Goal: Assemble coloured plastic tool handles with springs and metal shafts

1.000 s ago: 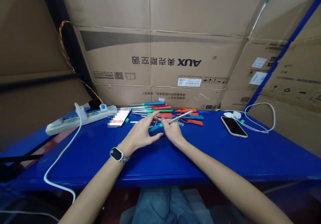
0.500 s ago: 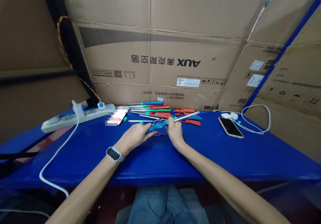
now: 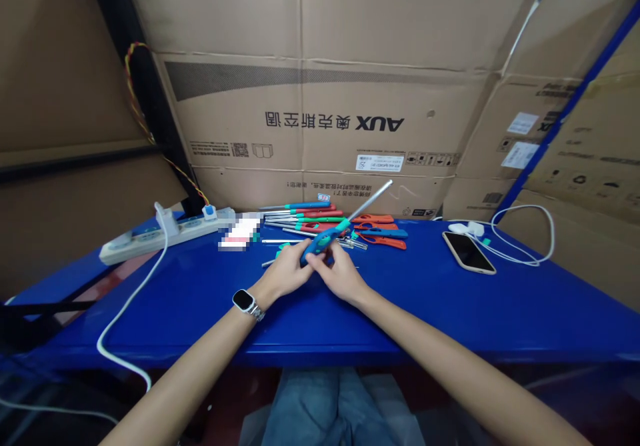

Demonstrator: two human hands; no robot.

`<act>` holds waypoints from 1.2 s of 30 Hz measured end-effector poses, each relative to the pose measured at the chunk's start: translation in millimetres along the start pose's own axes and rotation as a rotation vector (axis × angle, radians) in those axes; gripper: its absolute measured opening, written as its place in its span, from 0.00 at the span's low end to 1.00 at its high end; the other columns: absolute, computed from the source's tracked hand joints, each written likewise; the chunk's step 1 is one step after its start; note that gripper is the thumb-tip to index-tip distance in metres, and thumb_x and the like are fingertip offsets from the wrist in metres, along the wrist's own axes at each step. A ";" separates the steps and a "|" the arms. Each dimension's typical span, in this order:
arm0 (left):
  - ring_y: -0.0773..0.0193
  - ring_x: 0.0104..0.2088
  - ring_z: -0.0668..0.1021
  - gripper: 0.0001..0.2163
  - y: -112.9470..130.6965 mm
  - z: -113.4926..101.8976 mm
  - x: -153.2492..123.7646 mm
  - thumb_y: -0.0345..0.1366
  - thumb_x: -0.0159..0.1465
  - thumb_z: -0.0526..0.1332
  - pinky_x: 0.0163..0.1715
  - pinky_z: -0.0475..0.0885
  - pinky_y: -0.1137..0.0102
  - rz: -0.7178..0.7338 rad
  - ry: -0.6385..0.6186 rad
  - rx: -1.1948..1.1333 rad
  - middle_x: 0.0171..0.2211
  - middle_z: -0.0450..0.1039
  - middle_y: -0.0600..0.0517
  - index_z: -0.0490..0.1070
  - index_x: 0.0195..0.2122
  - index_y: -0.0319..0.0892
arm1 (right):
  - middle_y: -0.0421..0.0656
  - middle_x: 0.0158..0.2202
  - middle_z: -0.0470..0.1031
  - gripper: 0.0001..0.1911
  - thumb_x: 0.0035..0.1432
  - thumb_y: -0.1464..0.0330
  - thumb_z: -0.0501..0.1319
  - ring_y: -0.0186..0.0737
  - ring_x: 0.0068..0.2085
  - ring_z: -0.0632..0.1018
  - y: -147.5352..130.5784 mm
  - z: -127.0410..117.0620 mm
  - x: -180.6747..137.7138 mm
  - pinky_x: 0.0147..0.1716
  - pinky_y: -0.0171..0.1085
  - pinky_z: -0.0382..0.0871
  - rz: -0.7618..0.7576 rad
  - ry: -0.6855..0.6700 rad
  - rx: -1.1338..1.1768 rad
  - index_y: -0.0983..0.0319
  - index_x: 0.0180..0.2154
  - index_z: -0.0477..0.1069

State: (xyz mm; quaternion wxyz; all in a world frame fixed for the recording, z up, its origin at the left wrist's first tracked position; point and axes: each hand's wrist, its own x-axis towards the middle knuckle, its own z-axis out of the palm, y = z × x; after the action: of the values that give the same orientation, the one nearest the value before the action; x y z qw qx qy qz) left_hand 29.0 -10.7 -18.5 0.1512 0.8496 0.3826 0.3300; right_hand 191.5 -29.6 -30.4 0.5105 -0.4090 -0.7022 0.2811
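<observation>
Above the table I hold a long-necked lighter [image 3: 327, 236] with a blue body, a green collar and a silver tube tilted up to the right. My left hand [image 3: 289, 269] is closed around the lower end of its handle. My right hand [image 3: 343, 274] grips the handle from the right, the thumb pressed along it; some of its fingers are hidden behind. Beyond my hands lie several other lighters [image 3: 310, 218] with red, green and blue bodies. Orange handle shells [image 3: 385, 241] and a blue handle shell [image 3: 387, 233] rest to their right. A loose metal tube [image 3: 280, 241] lies near my left hand.
A power strip [image 3: 150, 241] with a white cable stands on the left. A partly blurred-out phone-like item [image 3: 245, 231] lies near it. On the right are a phone [image 3: 469, 253] and a white charging cable [image 3: 525, 259]. Cardboard [image 3: 330, 6] walls the back of the blue table [image 3: 430, 306].
The lighter's tube has swung to point more steeply upward. My right hand has moved from the tube down to the handle, closer to my left hand. The camera view has shifted slightly.
</observation>
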 end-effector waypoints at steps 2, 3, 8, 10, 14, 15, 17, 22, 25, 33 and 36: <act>0.59 0.27 0.78 0.12 0.0 3.9 -2.6 0.37 0.64 0.58 0.27 0.66 0.70 0.018 0.007 0.018 0.33 0.77 0.50 0.67 0.49 0.41 | 0.41 0.35 0.73 0.15 0.60 0.55 0.60 0.40 0.35 0.73 0.0 1.6 -2.3 0.37 0.38 0.68 -0.002 0.046 -0.092 0.59 0.42 0.67; 0.59 0.26 0.77 0.15 0.8 4.8 -4.2 0.37 0.63 0.58 0.27 0.66 0.70 0.033 0.002 0.040 0.32 0.77 0.49 0.65 0.51 0.41 | 0.41 0.35 0.72 0.14 0.61 0.55 0.58 0.40 0.36 0.73 -0.4 1.5 -2.5 0.37 0.38 0.68 -0.001 0.069 -0.130 0.59 0.41 0.66; 0.55 0.33 0.78 0.20 9.5 -5.5 -8.8 0.43 0.63 0.61 0.31 0.69 0.67 0.176 -0.004 0.109 0.36 0.76 0.47 0.65 0.53 0.40 | 0.41 0.35 0.72 0.10 0.62 0.59 0.57 0.40 0.35 0.74 -3.9 -5.8 1.6 0.35 0.38 0.68 -0.030 0.140 -0.155 0.58 0.37 0.63; 0.59 0.30 0.77 0.15 10.1 -14.5 -9.0 0.42 0.66 0.58 0.32 0.69 0.68 0.231 0.033 0.094 0.32 0.76 0.49 0.68 0.49 0.40 | 0.40 0.33 0.74 0.10 0.62 0.59 0.58 0.40 0.34 0.75 -4.7 -10.5 3.4 0.35 0.38 0.69 -0.023 0.105 -0.074 0.58 0.38 0.62; 0.67 0.20 0.70 0.08 3.2 -27.2 -10.4 0.34 0.66 0.54 0.24 0.65 0.72 0.405 0.323 0.045 0.22 0.70 0.54 0.71 0.34 0.40 | 0.38 0.31 0.74 0.12 0.61 0.58 0.59 0.36 0.27 0.75 -3.2 -21.8 3.7 0.29 0.35 0.69 0.047 0.009 0.029 0.58 0.39 0.60; 0.68 0.20 0.68 0.07 1.4 -28.5 -10.9 0.32 0.65 0.55 0.23 0.64 0.72 0.458 0.415 0.053 0.22 0.69 0.54 0.70 0.32 0.40 | 0.36 0.30 0.73 0.11 0.62 0.59 0.58 0.35 0.24 0.74 -2.5 -24.8 3.0 0.27 0.35 0.68 0.062 -0.014 0.015 0.58 0.40 0.60; 0.68 0.21 0.67 0.05 -0.7 -29.6 -11.8 0.28 0.63 0.56 0.23 0.62 0.72 0.556 0.561 0.093 0.21 0.67 0.54 0.69 0.31 0.41 | 0.34 0.29 0.72 0.10 0.62 0.60 0.58 0.33 0.21 0.72 -1.7 -30.7 0.6 0.26 0.34 0.66 0.052 -0.069 -0.055 0.57 0.40 0.59; 0.62 0.27 0.70 0.02 4.0 -33.7 -12.0 0.29 0.60 0.59 0.28 0.65 0.68 0.630 0.568 0.242 0.24 0.67 0.52 0.68 0.32 0.42 | 0.38 0.35 0.75 0.07 0.62 0.64 0.59 0.39 0.33 0.76 -4.3 -39.6 -8.8 0.36 0.37 0.67 -0.149 -0.299 -0.407 0.57 0.42 0.64; 0.61 0.29 0.70 0.02 9.0 -36.9 -10.7 0.32 0.62 0.59 0.31 0.66 0.65 0.573 0.380 0.291 0.27 0.69 0.50 0.69 0.32 0.42 | 0.41 0.41 0.76 0.10 0.64 0.63 0.60 0.41 0.38 0.77 -3.9 -39.9 -13.0 0.39 0.38 0.67 -0.192 -0.440 -0.504 0.56 0.46 0.66; 0.61 0.34 0.75 0.14 4.6 -29.7 -10.3 0.47 0.57 0.68 0.37 0.70 0.67 0.241 -0.180 0.145 0.32 0.73 0.53 0.72 0.37 0.43 | 0.46 0.46 0.69 0.17 0.65 0.58 0.59 0.45 0.45 0.73 0.2 -35.8 -13.4 0.43 0.42 0.69 -0.161 -0.601 -0.506 0.57 0.52 0.67; 0.60 0.34 0.76 0.15 0.1 -26.1 -9.7 0.48 0.57 0.68 0.36 0.69 0.67 0.168 -0.223 0.139 0.34 0.74 0.52 0.72 0.36 0.44 | 0.46 0.44 0.68 0.17 0.64 0.60 0.60 0.47 0.46 0.70 -2.4 -34.8 -14.1 0.47 0.46 0.66 -0.181 -0.576 -0.538 0.58 0.52 0.68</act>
State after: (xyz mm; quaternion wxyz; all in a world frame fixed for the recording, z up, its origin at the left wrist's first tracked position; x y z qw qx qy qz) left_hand 6.6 -17.9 -3.5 0.1056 0.9184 0.3130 0.2178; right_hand 225.8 -43.8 -24.2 0.1903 -0.3693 -0.8981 0.1444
